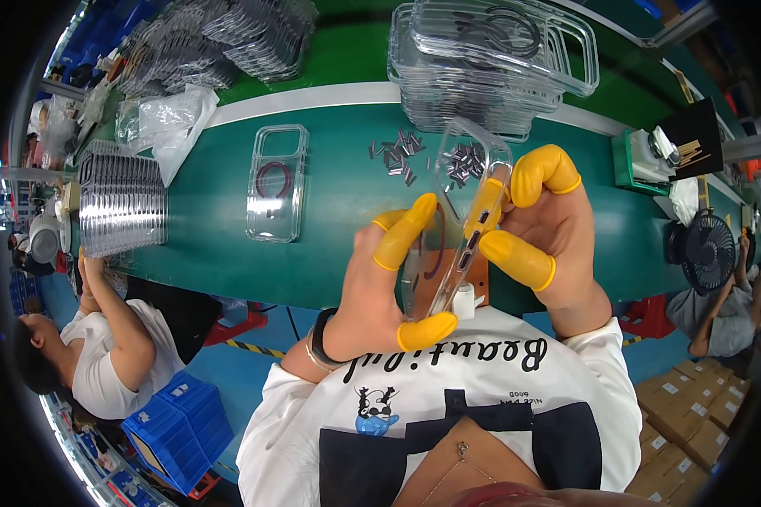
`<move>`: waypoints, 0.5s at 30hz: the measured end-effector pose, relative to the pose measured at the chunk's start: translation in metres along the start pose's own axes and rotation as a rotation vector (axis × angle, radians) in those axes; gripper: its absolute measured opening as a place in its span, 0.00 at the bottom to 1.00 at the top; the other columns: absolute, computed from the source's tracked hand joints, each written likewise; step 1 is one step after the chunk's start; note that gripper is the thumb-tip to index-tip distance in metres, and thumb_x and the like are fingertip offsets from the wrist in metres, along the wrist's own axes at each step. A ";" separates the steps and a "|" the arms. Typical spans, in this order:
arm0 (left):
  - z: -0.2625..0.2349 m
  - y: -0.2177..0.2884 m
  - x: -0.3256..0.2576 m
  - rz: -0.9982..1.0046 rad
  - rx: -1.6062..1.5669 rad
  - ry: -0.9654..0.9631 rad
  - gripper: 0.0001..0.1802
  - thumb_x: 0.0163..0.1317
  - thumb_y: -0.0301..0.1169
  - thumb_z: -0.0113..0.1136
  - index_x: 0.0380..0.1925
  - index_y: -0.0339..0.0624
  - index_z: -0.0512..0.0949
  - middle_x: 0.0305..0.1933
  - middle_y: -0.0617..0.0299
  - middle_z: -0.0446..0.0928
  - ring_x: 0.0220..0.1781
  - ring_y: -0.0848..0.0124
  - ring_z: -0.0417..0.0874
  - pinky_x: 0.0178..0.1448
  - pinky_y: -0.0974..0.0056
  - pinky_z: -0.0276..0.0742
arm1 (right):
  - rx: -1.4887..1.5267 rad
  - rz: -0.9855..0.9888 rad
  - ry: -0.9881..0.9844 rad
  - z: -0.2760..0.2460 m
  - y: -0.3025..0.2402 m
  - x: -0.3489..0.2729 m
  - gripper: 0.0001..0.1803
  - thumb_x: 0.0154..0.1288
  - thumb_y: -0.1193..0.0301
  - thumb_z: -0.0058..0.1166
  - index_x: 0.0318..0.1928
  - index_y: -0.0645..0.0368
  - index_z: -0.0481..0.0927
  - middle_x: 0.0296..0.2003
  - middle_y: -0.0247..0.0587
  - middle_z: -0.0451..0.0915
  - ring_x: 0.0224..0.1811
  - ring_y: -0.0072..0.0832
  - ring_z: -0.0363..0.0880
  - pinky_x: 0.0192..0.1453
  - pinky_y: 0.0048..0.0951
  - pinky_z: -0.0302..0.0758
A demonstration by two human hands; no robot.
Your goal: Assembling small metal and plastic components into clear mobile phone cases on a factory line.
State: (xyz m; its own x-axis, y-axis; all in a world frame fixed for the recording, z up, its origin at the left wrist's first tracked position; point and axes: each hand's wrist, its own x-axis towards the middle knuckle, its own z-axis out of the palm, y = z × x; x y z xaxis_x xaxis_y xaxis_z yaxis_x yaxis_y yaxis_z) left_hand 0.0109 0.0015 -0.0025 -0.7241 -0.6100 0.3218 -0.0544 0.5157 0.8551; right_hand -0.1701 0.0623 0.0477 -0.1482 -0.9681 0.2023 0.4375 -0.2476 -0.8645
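Closest in, both hands hold one clear plastic phone case (458, 211) up on edge above the near rim of the green belt (338, 194). The case is glossy, thin-walled, with rounded corners and a dark ring showing through its back. The left hand (380, 287) closes on its lower end, a yellow rubber-capped thumb under the bottom edge and a capped finger laid along the flat back. The right hand (550, 224) pinches the side rim, its capped fingertips pressed to the edge where small button slots sit. A black band wraps the left wrist.

Just behind the case, a scatter of small dark metal pieces (423, 156) lies loose on the matte belt. To the left, well apart, a second clear case (276, 182) lies flat with a reddish ring inside; open belt runs between it and the hands.

Farther back, a tall stack of clear cases (482, 63) stands by the belt's white far edge. At far left sit a ribbed clear tray stack (123, 198) and crumpled plastic bags (173, 118). A small black fan (706, 249) stands at the right.
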 end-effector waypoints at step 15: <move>0.004 -0.007 -0.009 -0.331 -0.502 -0.186 0.49 0.39 0.44 0.70 0.62 0.39 0.60 0.54 0.50 0.66 0.52 0.54 0.69 0.57 0.57 0.61 | 0.030 -0.101 -0.044 -0.002 0.007 -0.001 0.21 0.54 0.86 0.55 0.44 0.57 0.62 0.39 0.37 0.68 0.42 0.26 0.72 0.45 0.28 0.68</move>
State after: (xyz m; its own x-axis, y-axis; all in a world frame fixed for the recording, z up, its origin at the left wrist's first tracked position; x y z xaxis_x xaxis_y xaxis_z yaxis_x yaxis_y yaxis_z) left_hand 0.0146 0.0060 -0.0131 -0.8340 -0.5510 -0.0304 0.0006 -0.0560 0.9984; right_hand -0.1683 0.0613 0.0409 -0.1544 -0.9386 0.3084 0.4488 -0.3447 -0.8245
